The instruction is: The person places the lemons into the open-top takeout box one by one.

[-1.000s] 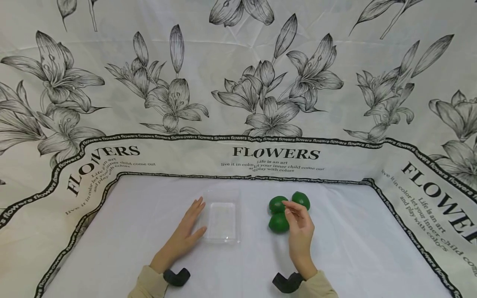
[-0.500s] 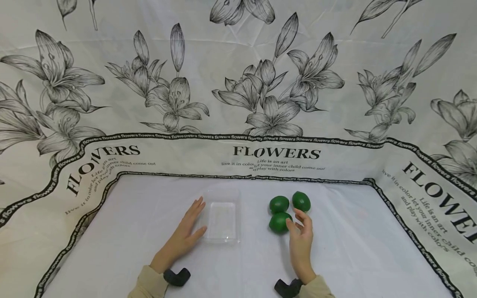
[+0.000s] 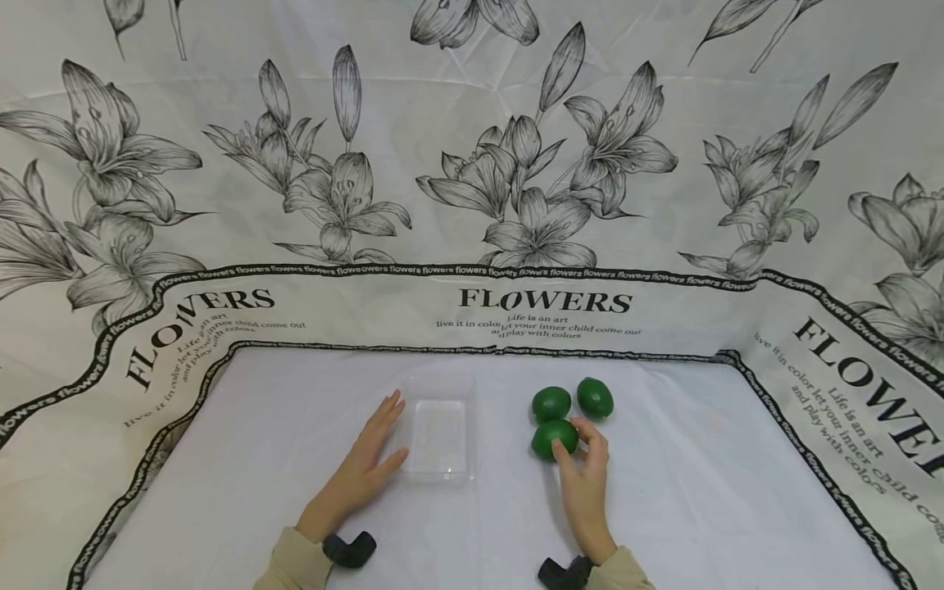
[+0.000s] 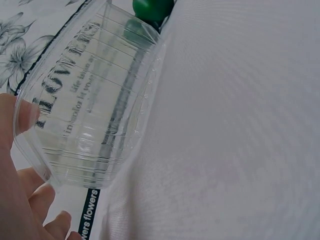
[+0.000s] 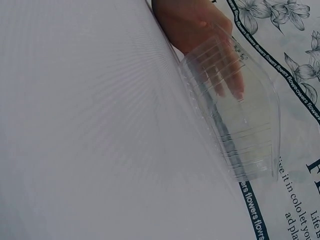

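Observation:
A clear plastic box (image 3: pixel 440 475) stands on the white cloth, left of three green limes. My left hand (image 3: pixel 366 463) rests along its left side, fingers fairly straight and thumb at the near corner. In the left wrist view the left thumb (image 4: pixel 26 114) shows at the box rim. My right hand (image 3: pixel 586 483) is at the nearest lime (image 3: pixel 549 440), its thumb overlapping the fruit and its forefinger at the far right edge. Two more limes lie behind, one left (image 3: pixel 551 403) and one right (image 3: pixel 595 397). The right wrist view does not show the right hand.
A white cloth (image 3: pixel 708 492) covers the table. Behind and along the sides rises a flower-printed curtain (image 3: pixel 546 315) with black borders and lettering. A black wrist device (image 3: pixel 350 549) sits at the left sleeve, another (image 3: pixel 565 574) at the right.
My right hand has come down and left from over the limes to the nearest one, bringing thumb and forefinger to its right end. The left hand, box and limes have stayed put.

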Available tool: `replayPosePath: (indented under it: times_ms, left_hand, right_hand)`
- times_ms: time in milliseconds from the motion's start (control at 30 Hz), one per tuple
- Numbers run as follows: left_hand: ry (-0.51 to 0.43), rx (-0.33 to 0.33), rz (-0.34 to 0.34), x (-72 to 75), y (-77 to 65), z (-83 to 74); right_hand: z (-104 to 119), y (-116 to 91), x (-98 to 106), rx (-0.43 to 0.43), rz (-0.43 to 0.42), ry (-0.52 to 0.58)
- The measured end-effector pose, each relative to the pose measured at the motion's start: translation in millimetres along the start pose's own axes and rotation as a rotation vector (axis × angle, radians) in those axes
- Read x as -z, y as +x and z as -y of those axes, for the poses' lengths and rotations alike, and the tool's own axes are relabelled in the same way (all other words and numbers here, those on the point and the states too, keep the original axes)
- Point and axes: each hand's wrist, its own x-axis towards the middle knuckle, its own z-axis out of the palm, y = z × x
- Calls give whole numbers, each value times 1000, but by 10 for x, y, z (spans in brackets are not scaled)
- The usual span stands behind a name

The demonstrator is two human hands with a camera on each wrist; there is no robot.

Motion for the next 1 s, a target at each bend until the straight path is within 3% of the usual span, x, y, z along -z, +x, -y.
replayPosePath:
  times_ms: [367, 567, 1000]
  left_hand:
    - [-10, 1, 4, 9, 6, -3]
    - [-13, -11, -1, 7, 10, 9]
    - [-20, -16, -4, 22, 15, 1]
  right_hand:
    - [-408, 66, -17, -53, 60, -69]
    - [-417, 69, -30, -67, 90, -62]
    - [-457, 76, -52, -34, 70, -107]
